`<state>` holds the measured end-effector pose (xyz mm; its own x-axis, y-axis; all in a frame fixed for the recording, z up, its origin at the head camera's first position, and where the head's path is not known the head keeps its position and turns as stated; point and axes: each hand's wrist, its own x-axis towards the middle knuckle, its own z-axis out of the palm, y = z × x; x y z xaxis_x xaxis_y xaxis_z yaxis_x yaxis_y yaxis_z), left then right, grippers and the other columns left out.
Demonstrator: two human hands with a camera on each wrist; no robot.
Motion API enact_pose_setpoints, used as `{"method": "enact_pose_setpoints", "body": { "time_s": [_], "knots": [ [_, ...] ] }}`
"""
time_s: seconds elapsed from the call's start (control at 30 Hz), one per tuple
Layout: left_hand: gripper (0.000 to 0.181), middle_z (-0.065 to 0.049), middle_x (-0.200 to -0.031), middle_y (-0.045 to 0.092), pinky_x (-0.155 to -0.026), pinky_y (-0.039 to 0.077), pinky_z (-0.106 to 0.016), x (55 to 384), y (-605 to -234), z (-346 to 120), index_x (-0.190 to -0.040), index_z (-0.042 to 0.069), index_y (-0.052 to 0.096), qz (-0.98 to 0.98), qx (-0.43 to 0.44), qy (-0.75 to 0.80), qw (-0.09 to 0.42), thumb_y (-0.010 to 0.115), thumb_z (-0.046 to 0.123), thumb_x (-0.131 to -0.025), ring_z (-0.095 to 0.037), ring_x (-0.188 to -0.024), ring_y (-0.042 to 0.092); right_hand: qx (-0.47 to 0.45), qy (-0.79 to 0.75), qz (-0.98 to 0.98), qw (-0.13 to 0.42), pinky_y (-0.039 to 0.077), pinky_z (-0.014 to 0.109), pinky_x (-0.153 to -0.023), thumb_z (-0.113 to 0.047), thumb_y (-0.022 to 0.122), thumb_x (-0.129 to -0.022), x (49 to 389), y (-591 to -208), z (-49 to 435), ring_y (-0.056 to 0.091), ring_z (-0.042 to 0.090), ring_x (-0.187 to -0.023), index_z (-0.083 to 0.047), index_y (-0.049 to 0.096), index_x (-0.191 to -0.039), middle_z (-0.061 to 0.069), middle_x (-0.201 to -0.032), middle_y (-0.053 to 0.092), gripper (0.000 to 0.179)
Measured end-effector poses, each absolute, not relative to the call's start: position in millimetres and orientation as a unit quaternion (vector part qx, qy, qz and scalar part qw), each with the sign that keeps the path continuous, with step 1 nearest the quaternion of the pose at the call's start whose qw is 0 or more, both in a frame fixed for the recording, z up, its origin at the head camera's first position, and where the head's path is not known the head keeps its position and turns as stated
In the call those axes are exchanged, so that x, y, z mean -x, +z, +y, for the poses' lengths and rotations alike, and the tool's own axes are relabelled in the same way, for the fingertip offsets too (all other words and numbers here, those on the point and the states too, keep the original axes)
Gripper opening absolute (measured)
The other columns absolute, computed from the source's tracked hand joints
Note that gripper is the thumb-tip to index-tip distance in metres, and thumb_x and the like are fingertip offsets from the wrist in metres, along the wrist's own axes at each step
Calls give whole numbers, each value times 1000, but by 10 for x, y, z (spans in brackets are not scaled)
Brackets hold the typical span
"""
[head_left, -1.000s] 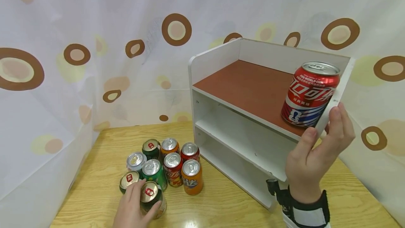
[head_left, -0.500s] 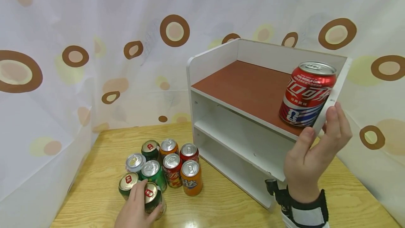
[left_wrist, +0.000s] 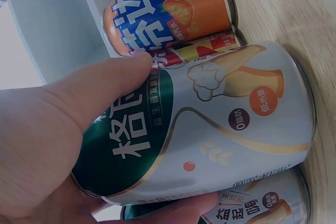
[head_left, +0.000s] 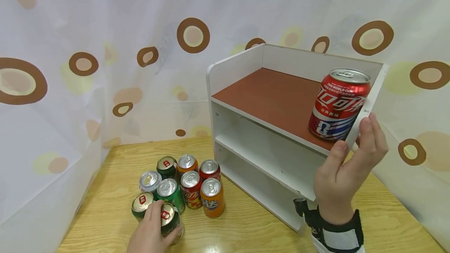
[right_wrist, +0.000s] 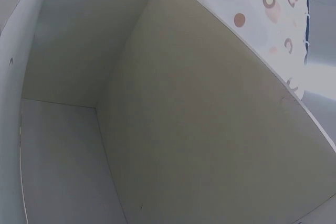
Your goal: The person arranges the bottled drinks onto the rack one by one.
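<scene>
In the head view my left hand (head_left: 149, 229) grips a dark green and white drink can (head_left: 170, 221) with a gold lid, at the near side of a group of cans. The left wrist view shows the thumb across this can's (left_wrist: 226, 124) upper part and fingers underneath. My right hand (head_left: 348, 175) grips the front edge of the right side panel of a white shelf unit (head_left: 260, 130), thumb on the inner side and fingers outside. Just above that thumb, a red cola can (head_left: 339, 106) stands upright on the unit's brown top board (head_left: 274, 97).
Beside the gripped can stand an orange soda can (head_left: 212, 198), a green can (head_left: 170, 193), a red can (head_left: 191, 190) and several others, close together on the wooden table (head_left: 242, 229). A patterned curtain (head_left: 158, 89) hangs behind. The right wrist view looks into a shelf compartment (right_wrist: 199, 119).
My left fingers have closed in slightly around the green and white can. The head view has shifted a little; the right hand and the cola can keep their places on the shelf unit.
</scene>
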<state>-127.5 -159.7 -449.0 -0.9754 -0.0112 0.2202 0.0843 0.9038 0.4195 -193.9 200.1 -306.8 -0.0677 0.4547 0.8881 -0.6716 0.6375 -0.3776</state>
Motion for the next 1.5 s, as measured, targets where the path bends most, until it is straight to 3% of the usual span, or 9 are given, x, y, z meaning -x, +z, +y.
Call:
{"method": "enact_pose_setpoints", "body": {
  "time_s": [0.37, 0.7, 1.0, 1.3, 1.5],
  "knots": [
    [82, -14, -118, 59, -80, 59, -44, 1272, -4487, -1624, -128, 0, 51, -969, 15, -228, 89, 95, 36, -70, -26, -96, 68, -87, 409, -603, 679, 41, 34, -108, -1, 45, -102, 1944, -3078, 1997, 38, 33, -134, 10, 47, -131, 18, -143, 45, 31],
    [81, -11, -113, 58, -84, 58, -45, 1254, -4511, -1606, -124, 0, 53, -966, 38, -228, 119, 99, 31, -65, -23, -97, 64, -88, 410, -606, 676, 41, 34, -109, -2, 46, -103, 1945, -3086, 2008, 38, 32, -134, 10, 46, -132, 17, -143, 44, 31],
    [83, -19, -116, 62, -88, 58, -54, 1246, -4517, -1597, -126, 1, 54, -963, 31, -238, 121, 99, 32, -64, -39, -106, 66, -86, 409, -608, 675, 41, 34, -109, 0, 45, -102, 1944, -3079, 2020, 38, 32, -134, 10, 46, -132, 17, -143, 44, 31],
    [82, -9, -107, 62, -83, 59, -47, 1249, -4516, -1600, -126, 4, 56, -964, 35, -237, 116, 100, 31, -62, -28, -96, 66, -87, 406, -613, 672, 41, 34, -109, 1, 45, -102, 1944, -3077, 2032, 38, 32, -135, 10, 46, -132, 17, -144, 44, 32],
    [85, -7, -111, 64, -82, 58, -41, 1261, -4453, -1634, -128, 6, 57, -960, 22, -271, 69, 100, 38, -62, -21, -98, 65, -86, 406, -611, 674, 40, 33, -108, 1, 45, -102, 1942, -3075, 2032, 38, 32, -134, 11, 46, -132, 17, -143, 44, 32]
  ]
}}
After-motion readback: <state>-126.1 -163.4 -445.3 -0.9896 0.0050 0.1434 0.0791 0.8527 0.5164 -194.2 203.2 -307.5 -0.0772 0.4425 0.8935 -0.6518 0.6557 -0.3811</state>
